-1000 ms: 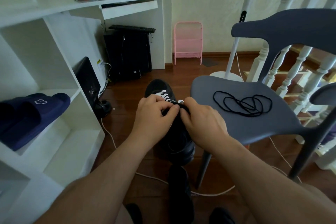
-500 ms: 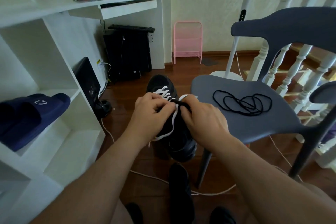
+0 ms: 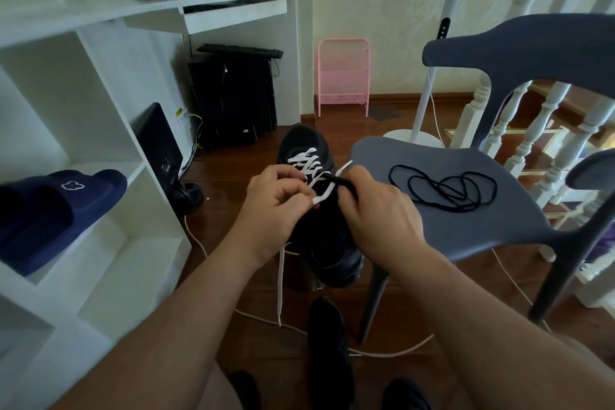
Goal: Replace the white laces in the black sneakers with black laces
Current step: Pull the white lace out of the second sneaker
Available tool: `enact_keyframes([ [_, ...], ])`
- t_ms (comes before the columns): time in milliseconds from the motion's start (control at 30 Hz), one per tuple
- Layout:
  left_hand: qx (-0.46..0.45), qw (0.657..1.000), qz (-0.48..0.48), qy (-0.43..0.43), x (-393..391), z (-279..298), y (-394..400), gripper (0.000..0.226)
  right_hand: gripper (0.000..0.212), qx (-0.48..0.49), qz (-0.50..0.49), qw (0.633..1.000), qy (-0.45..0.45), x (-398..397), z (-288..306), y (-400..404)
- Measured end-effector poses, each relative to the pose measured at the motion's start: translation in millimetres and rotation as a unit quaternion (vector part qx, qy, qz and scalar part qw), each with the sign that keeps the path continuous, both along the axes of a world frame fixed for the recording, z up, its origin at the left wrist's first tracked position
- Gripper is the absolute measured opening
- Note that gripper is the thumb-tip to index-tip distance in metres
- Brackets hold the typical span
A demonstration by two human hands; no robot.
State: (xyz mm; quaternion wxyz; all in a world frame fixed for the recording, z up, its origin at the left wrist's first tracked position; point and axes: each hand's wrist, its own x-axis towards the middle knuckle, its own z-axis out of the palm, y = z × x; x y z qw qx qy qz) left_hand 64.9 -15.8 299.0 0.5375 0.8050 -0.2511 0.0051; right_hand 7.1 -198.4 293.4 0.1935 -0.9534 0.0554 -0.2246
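white flower logo (image 3: 72,185) marks navy slide (image 3: 56,213).

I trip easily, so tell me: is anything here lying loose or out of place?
Yes. The white lace of the black sneaker in both hands hangs loose toward the wooden floor. A white cable snakes across that floor, passing beneath the grey plastic chair.

left hand (image 3: 278,201) fingers curled, right hand (image 3: 376,210) fingers curled, forearms converging
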Motion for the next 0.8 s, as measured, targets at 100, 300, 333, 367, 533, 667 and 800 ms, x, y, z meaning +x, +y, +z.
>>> enact_keyframes([
  [100, 0.058, 0.995, 0.054, -0.058, -0.1, -2.9, -4.3, 0.012, 0.016, -0.004, 0.009, 1.000, 0.010, -0.2, -1.9, 6.4],
  [300, 0.064, 0.993, 0.062, -0.072, -4.6, -3.7, -7.4, 0.025, 0.020, 0.010, 0.004, 1.000, 0.020, 1.8, -3.9, 4.6],
  [333, 0.044, 0.996, 0.044, -0.065, -4.5, -2.3, -4.7, 0.026, 0.022, 0.029, -0.013, 0.999, 0.020, 3.2, -2.6, 0.0],
  [367, 0.022, 0.998, 0.029, -0.053, -4.3, -0.8, -1.4, 0.025, 0.023, 0.048, -0.028, 0.998, 0.018, 4.0, -0.9, -4.8],
  [533, -0.105, 0.988, 0.112, 0.021, 9.3, 1.2, 12.7, 0.027, 0.021, 0.062, -0.060, 0.996, -0.007, 1.8, 3.2, -15.7],
  [667, -0.019, 0.978, 0.201, 0.060, 28.2, -6.2, 30.4, 0.028, 0.024, 0.073, -0.067, 0.995, 0.009, 0.0, 2.4, -14.4],
  [800, 0.233, 0.944, 0.215, 0.091, 38.3, -20.3, 34.5, 0.041, 0.024, 0.059, -0.063, 0.996, 0.006, -1.3, 2.3, -10.7],
])
